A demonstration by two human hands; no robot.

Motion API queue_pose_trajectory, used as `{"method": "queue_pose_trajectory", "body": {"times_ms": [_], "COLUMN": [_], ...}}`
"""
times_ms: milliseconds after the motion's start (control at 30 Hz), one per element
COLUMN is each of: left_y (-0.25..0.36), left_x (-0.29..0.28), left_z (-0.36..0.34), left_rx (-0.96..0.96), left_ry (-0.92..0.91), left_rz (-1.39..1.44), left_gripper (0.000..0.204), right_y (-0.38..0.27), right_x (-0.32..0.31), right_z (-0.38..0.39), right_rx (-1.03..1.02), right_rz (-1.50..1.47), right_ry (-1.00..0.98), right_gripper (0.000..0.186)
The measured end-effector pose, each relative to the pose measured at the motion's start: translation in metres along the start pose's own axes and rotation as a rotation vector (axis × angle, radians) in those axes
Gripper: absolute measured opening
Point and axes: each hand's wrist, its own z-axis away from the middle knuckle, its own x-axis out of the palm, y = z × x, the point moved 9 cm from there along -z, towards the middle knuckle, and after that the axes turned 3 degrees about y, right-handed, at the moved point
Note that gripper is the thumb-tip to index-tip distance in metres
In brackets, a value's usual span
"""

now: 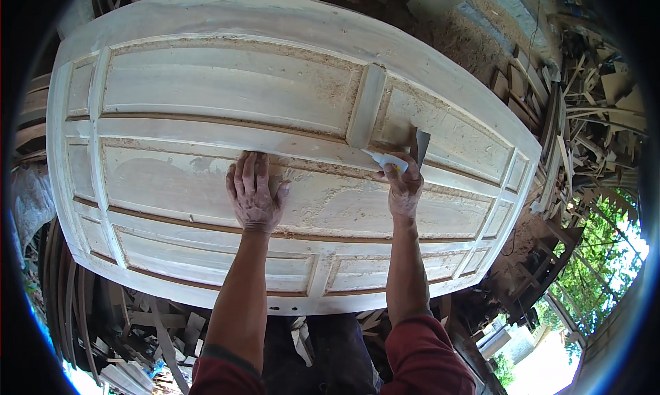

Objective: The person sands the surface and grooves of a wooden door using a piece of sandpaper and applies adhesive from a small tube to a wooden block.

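Observation:
A large panelled wooden door (227,127) lies flat in front of me, its pale surface dusted with sawdust. My left hand (256,192) rests palm down on a middle panel, fingers stretched toward the rail beyond it. In my right hand (405,187) is a small white squeeze bottle (390,160), likely glue. Its narrow nozzle points up and left, close to the rail at the foot of a short upright divider (366,106). A dark grey curled sheet (422,146), perhaps sandpaper, stands just beyond the bottle.
Wood shavings (337,92) gather along the panel edges. Piles of scrap wood (584,120) surround the door at the right, and more offcuts (165,326) lie below at the left. Green foliage (591,257) shows through an opening at the lower right.

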Motion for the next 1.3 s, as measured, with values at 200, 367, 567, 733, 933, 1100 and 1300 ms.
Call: {"method": "queue_pose_trajectory", "body": {"times_ms": [200,367,567,733,933,1100,1300], "left_y": [0.001,0.001,0.002,0.002,0.003,0.003,0.003], "left_x": [-0.001,-0.001,-0.001,-0.001,-0.003,-0.004,-0.003], "left_z": [-0.001,0.000,0.000,0.000,-0.002,-0.001,-0.001], "left_rx": [0.001,0.013,0.016,0.017,0.018,0.020,0.021], "left_ry": [0.006,0.022,0.027,0.029,0.034,0.038,0.038], "left_rz": [0.002,-0.001,-0.008,-0.016,-0.012,-0.013,-0.011], "left_gripper": [0.069,0.068,0.067,0.066,0.067,0.068,0.069], "right_y": [0.003,0.002,0.003,0.004,0.007,0.000,0.001], "right_x": [0.005,0.011,0.011,0.008,0.001,0.002,-0.001], "right_z": [0.000,-0.002,-0.002,0.000,0.000,0.002,0.001], "right_rx": [-0.036,-0.027,-0.020,-0.032,-0.047,-0.096,-0.073], "right_rz": [0.076,0.053,0.066,0.110,0.087,0.090,0.101], "right_ry": [-0.035,-0.058,-0.057,-0.021,0.006,0.020,-0.021], "right_gripper": [0.029,0.027,0.027,0.027,0.026,0.022,0.022]}}
